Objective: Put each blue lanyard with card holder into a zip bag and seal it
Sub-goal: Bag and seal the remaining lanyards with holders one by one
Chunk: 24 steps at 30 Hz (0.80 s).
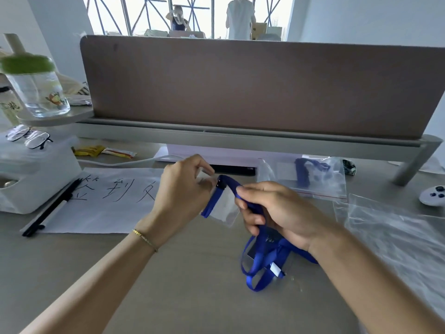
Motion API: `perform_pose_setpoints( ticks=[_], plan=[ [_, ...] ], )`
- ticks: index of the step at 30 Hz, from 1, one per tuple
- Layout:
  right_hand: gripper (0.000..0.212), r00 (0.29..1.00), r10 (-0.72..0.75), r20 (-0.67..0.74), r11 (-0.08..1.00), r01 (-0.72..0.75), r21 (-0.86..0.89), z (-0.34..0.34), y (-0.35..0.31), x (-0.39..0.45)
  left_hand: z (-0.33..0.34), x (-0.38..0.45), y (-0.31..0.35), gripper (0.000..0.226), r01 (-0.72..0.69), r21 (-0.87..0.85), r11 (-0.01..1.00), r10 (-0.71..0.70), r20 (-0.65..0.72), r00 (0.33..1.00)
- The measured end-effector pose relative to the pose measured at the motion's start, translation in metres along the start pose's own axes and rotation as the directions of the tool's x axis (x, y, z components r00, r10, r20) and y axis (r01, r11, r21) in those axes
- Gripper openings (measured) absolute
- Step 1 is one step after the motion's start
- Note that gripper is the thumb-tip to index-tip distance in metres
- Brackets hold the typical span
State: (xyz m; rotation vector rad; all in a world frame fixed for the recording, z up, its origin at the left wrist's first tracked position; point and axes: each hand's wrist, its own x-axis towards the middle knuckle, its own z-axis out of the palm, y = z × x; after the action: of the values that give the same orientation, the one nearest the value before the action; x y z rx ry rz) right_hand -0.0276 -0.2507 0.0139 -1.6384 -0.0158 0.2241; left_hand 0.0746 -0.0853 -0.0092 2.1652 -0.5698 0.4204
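Head view. Both hands are raised above the grey desk top (197, 273), close together but not touching. The left hand (183, 189) has its fingers curled and pinches the top edge of a clear plastic card holder (225, 209) near the black clip. The right hand (281, 213) has its fingers curled round the blue woven lanyard strap (230, 186), which arches from the clip into its grip. The rest of the strap hangs below the right hand and lies in loose loops (258, 273) on the desk, near what looks like a second clear holder.

Behind the right hand, a clear zip bag with a red seal line (320, 186) lies flat on the desk and contains a bundled blue lanyard; whether it is sealed cannot be told. To the right lies a stack of empty clear plastic bags (395, 232).

On the left lie a white paper sheet with black handwritten characters (106, 201) and a black pen (55, 206) along its edge.
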Motion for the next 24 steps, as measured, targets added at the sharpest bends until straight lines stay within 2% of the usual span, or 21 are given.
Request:
perform_pose_setpoints(
  ticks=[4,6,10,13,15,17,18,21,24],
  plan=[
    [0.034,0.998,-0.008,0.064,0.998,0.012,-0.067,0.012,0.002,-0.002,0.001,0.007,-0.012,0.01,0.134,-0.156,0.979,-0.15,-0.096,0.984],
    [0.034,0.995,0.005,0.098,0.996,0.003,-0.087,0.016,0.005,-0.002,-0.001,0.011,-0.018,0.01,0.228,-0.289,0.93,-0.268,-0.107,0.958],
    [0.037,0.989,0.039,0.144,0.993,-0.022,-0.115,0.023,0.012,0.001,-0.007,0.016,-0.024,0.008,0.389,-0.647,0.656,-0.505,0.007,0.863],
    [0.039,0.986,0.058,0.153,0.992,-0.04,-0.12,0.021,0.014,0.003,-0.014,0.024,-0.031,0.01,0.434,-0.789,0.436,-0.563,0.138,0.815],
    [0.04,0.985,0.057,0.162,0.992,-0.038,-0.118,0.018,0.015,0.003,-0.02,0.03,-0.036,0.023,0.449,-0.838,0.311,-0.522,0.244,0.817],
    [0.041,0.982,0.06,0.181,0.993,-0.041,-0.107,0.013,0.017,0.004,-0.025,0.031,-0.033,0.025,0.495,-0.837,0.233,-0.436,0.365,0.823],
    [0.041,0.979,0.065,0.192,0.994,-0.046,-0.103,0.009,0.019,0.005,-0.027,0.03,-0.03,0.026,0.529,-0.82,0.22,-0.401,0.418,0.815],
    [0.041,0.975,0.075,0.208,0.992,-0.052,-0.116,-0.002,0.024,0.007,-0.031,0.023,-0.015,0.053,0.591,-0.777,0.219,-0.297,0.524,0.799],
    [0.041,0.973,0.103,0.207,0.986,-0.073,-0.148,-0.014,0.027,0.009,-0.033,0.02,-0.008,0.058,0.652,-0.703,0.283,-0.195,0.624,0.757]
  ],
)
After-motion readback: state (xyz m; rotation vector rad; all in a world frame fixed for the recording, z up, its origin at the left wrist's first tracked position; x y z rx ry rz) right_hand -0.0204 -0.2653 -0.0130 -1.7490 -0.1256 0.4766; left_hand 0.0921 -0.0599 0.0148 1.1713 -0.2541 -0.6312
